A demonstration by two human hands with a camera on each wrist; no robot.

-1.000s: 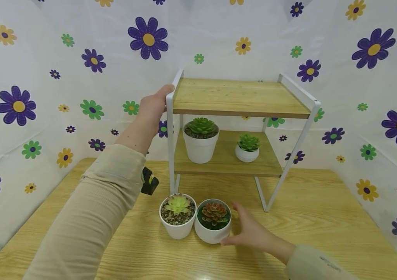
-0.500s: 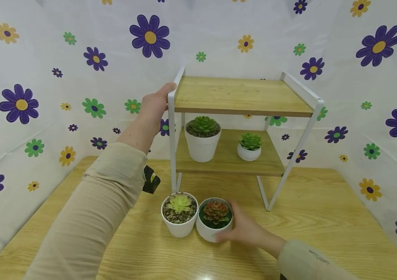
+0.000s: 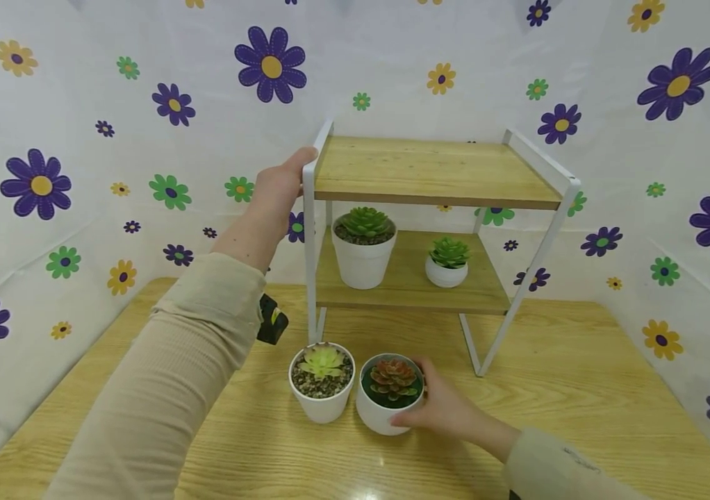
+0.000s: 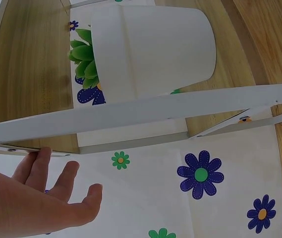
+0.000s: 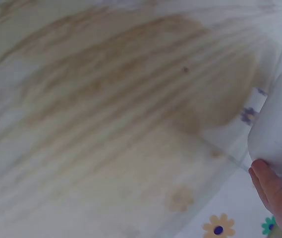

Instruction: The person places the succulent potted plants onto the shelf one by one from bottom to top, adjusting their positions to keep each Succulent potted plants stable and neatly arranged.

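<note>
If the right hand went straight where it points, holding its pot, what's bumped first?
Probably the yellow-green succulent's white pot, just beside the reddish succulent's pot that the right hand holds, though depth is unclear.

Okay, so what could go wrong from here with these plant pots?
The right hand grips the reddish plant's pot, close beside the yellow-green plant's pot; a sideways swing might knock that one.
Lifted straight up, the gripped pot could catch the rack just behind it.
The left hand holds the rack's side; a tug might shift the two pots on its lower shelf.
</note>
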